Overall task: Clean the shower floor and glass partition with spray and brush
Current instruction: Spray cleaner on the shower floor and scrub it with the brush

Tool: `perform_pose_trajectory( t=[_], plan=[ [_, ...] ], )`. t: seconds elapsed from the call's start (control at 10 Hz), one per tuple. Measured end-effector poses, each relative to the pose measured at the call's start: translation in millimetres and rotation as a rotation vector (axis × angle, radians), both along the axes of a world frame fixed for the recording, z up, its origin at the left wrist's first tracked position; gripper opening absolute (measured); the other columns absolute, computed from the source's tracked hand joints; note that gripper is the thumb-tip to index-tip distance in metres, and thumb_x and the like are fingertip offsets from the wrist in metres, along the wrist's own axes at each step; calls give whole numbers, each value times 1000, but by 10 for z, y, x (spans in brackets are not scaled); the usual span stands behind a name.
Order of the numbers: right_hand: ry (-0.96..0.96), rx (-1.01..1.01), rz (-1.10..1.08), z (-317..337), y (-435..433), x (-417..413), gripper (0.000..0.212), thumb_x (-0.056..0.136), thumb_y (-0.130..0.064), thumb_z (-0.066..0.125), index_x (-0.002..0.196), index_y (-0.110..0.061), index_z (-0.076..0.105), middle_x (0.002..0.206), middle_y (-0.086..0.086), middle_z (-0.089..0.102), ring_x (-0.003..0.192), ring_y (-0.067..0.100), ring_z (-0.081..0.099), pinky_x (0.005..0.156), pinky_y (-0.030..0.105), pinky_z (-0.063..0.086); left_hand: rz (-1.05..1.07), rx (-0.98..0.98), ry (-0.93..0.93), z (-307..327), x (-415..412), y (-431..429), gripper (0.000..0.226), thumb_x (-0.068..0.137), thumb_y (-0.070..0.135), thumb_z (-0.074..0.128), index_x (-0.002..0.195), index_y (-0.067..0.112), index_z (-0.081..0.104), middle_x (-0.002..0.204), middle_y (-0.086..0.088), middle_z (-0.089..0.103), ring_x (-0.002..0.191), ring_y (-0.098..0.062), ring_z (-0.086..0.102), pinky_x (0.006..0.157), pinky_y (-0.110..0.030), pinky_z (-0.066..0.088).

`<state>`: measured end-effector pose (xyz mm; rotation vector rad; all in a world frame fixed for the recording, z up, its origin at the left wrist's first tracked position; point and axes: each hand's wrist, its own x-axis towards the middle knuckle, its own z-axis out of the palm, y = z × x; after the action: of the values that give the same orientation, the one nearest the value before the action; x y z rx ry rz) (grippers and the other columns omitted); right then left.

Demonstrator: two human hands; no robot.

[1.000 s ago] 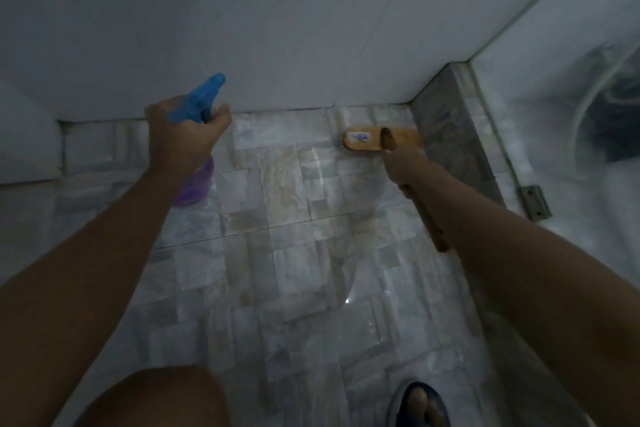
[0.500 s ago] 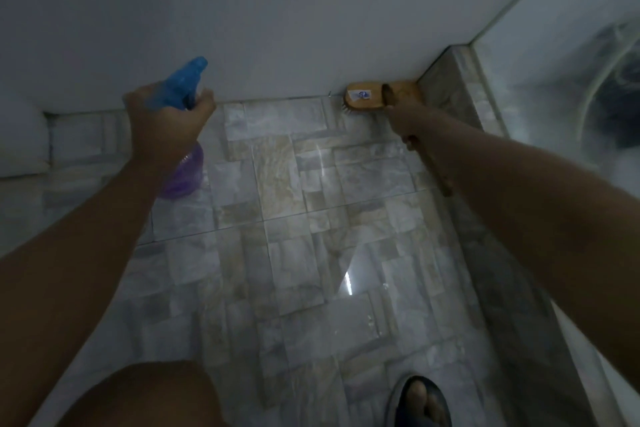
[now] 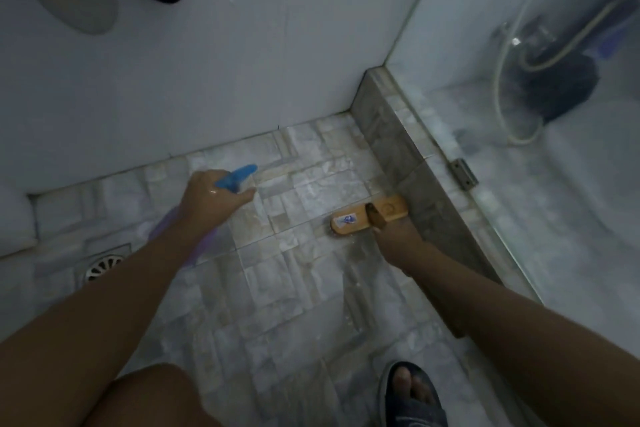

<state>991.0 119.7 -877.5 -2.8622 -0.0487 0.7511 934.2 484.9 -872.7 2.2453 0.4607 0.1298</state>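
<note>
1. Left hand [image 3: 211, 199] wrapped tight around neck of spray bottle [image 3: 232, 180]; blue nozzle points toward the stone curb [image 3: 398, 149], purple body partly hidden under the wrist.
2. Right hand [image 3: 398, 241] closed on handle of wooden brush [image 3: 369, 217]; brush head flat on shower floor [image 3: 294, 288], its far end touching the curb's base.
3. Spray bottle well left of the curb, above wet tiles.
4. Glass partition [image 3: 519, 201] stands on the curb; hinge [image 3: 462, 173] fixed at its foot.
5. Floor drain [image 3: 104, 265] far left of the curb.
6. Sandalled foot [image 3: 410, 395] near bottom edge.
</note>
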Motion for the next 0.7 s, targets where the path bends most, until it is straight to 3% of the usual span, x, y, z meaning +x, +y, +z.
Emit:
perform_pose_trajectory(
  t=[0.1, 0.2, 0.3, 0.4, 0.5, 0.6, 0.7],
  plan=[
    [80, -21, -1, 381, 292, -78, 38, 100, -24, 42, 125, 1, 57, 120, 20, 63, 110, 38, 60, 91, 39, 51, -51, 79, 86, -29, -2, -118, 63, 62, 73, 48, 67, 15, 73, 55, 0, 58, 61, -24, 64, 61, -31, 50],
    [69, -43, 80, 356, 320, -49, 36, 104, -17, 38, 130, 0, 55, 123, 20, 62, 111, 35, 60, 80, 32, 44, -20, 45, 41, 4, 9, -150, 51, 65, 69, 56, 55, 19, 61, 54, -1, 58, 57, -25, 61, 60, -33, 51],
    [95, -40, 59, 519, 427, -116, 39, 108, -16, 29, 140, -3, 46, 129, 17, 60, 115, 27, 60, 81, 28, 42, 24, 48, 9, 26, 43, -137, 59, 65, 69, 67, 55, 12, 56, 53, -3, 55, 50, -20, 52, 55, -30, 43],
    [108, -98, 40, 490, 456, -110, 38, 107, -17, 35, 140, -3, 48, 128, 15, 60, 115, 25, 61, 80, 26, 45, 53, 27, 45, 33, 52, -165, 52, 69, 60, 77, 51, 19, 50, 50, 1, 49, 47, -17, 46, 54, -26, 36],
    [125, -157, 122, 521, 468, -97, 36, 107, -13, 34, 136, -2, 52, 129, 14, 61, 115, 24, 60, 86, 24, 46, 90, 10, 3, 25, -4, -147, 47, 70, 56, 74, 50, 20, 51, 49, 0, 51, 45, -16, 48, 51, -26, 38],
    [140, -169, 92, 457, 439, -73, 36, 106, -14, 37, 135, 2, 52, 118, 11, 64, 98, 20, 63, 73, 23, 46, 191, 20, -56, 42, -23, -38, 48, 74, 49, 82, 60, 10, 58, 58, -7, 59, 53, -21, 55, 57, -34, 47],
    [111, -97, 7, 446, 459, -83, 37, 105, -13, 38, 137, 1, 50, 121, 13, 64, 96, 22, 62, 70, 22, 40, 337, 31, 65, 26, -91, 146, 53, 71, 53, 83, 68, 5, 60, 64, -8, 59, 63, -27, 61, 59, -32, 43]
  ],
)
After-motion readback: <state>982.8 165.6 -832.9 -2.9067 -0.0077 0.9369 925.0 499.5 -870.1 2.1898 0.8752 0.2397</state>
